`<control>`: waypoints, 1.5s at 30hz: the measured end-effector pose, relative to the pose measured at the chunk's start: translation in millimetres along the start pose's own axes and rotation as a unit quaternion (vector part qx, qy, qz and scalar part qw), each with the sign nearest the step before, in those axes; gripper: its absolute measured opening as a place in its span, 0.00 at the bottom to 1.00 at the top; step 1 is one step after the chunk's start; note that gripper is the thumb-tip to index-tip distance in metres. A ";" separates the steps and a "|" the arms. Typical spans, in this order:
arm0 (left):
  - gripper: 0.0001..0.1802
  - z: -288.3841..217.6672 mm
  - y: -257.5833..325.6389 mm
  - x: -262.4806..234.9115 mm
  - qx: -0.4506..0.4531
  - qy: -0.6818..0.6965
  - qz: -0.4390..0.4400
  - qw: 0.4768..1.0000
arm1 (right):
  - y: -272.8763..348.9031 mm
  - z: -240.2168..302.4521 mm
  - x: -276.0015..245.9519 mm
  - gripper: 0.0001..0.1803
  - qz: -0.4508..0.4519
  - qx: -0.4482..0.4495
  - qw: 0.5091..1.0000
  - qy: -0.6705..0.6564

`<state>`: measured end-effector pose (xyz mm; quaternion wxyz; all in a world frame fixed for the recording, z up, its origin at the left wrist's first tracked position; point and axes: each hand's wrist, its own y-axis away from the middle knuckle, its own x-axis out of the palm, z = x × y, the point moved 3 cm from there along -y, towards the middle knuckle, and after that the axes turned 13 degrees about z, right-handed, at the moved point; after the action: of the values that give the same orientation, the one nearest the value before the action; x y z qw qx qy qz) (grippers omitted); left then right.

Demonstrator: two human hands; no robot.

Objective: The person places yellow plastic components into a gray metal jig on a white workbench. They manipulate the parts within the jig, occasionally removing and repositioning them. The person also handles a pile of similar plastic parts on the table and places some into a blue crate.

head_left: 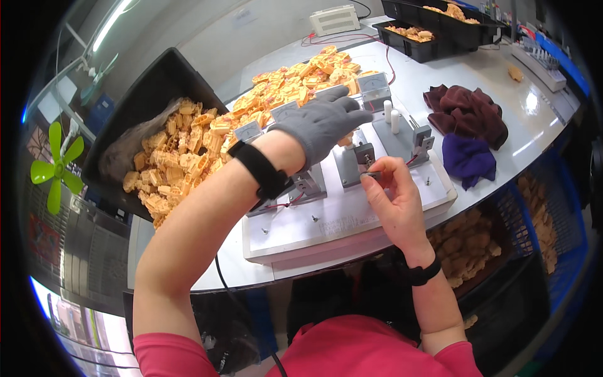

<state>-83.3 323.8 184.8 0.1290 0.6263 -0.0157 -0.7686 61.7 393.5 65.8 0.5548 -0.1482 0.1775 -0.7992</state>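
Note:
My left hand (321, 122), in a grey glove, reaches over a white test board (295, 242) with its fingers stretched out and apart. Its palm side is hidden, and a small orange bit shows below it. My bare right hand (397, 201) has thumb and forefinger pinched on a small dark piece at the front of the middle grey clamp fixture (349, 166). Two white pegs (395, 122) stand upright on the right fixture, just beyond my right hand. Another grey fixture (308, 187) sits under my left wrist. Small panel meters (374, 85) line the board's back.
Orange plastic parts (301, 81) lie heaped behind the board. More fill a tilted black bin (141, 81) at left. Brown cloth (468, 113) and purple cloth (468, 160) lie at right. Black trays (433, 31) and a beige power unit (335, 21) stand at the back; a blue crate (575, 245) is below.

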 end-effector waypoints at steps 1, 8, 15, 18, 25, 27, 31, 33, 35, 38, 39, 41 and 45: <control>0.37 -1.2 -2.5 0.3 -0.005 0.017 -0.003 1.000 | 0.2 -1.8 1.1 0.12 0.002 -0.001 1.000 -0.008; 0.53 -11.8 -25.6 12.1 -0.013 0.105 0.169 0.980 | 1.3 -3.8 0.4 0.11 0.009 -0.012 1.000 0.000; 0.49 -18.6 44.7 -2.6 -0.033 0.128 -0.088 0.987 | 0.6 -4.6 2.4 0.16 -0.014 0.011 1.000 0.008; 0.41 -43.1 110.7 -7.9 -0.031 0.171 -0.185 0.967 | 2.1 -6.0 1.9 0.19 -0.049 -0.031 0.998 0.027; 0.33 -49.9 270.5 112.6 -0.327 0.311 -0.286 0.846 | 7.2 -4.5 5.6 0.13 -0.041 -0.016 0.997 0.056; 0.29 -55.4 298.7 157.4 -0.407 0.402 -0.301 0.763 | 5.9 -7.8 9.7 0.11 -0.023 -0.007 0.997 0.067; 0.24 -54.3 312.2 209.3 -0.449 0.399 -0.292 0.744 | 8.2 -6.6 6.0 0.07 -0.004 0.020 0.995 0.095; 0.20 -47.8 310.9 230.8 -0.448 0.406 -0.324 0.728 | 10.3 -2.7 4.1 0.05 -0.005 0.024 0.997 0.069; 0.17 -36.0 300.4 254.6 -0.427 0.438 -0.383 0.692 | 11.9 1.5 -1.7 0.05 -0.017 0.006 1.000 0.021; 0.16 -36.8 303.0 270.7 -0.485 0.433 -0.363 0.667 | 12.7 23.7 28.0 0.10 0.051 -0.031 0.992 -0.111; 0.16 -36.2 308.3 281.3 -0.467 0.444 -0.385 0.661 | 13.8 28.0 42.5 0.14 0.123 -0.042 0.972 -0.198; 0.19 -36.4 318.8 295.5 -0.476 0.426 -0.398 0.659 | 15.6 53.8 87.2 0.21 0.234 0.007 0.889 -0.394; 0.27 -41.6 308.8 256.9 -0.516 0.327 -0.311 0.728 | 27.3 122.6 155.4 0.26 0.379 -0.017 0.747 -0.545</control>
<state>-34.7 -24.8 -13.0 0.1827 0.6457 0.6222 -0.4031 84.8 224.2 169.3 0.8121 -0.4887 -0.0996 -0.3029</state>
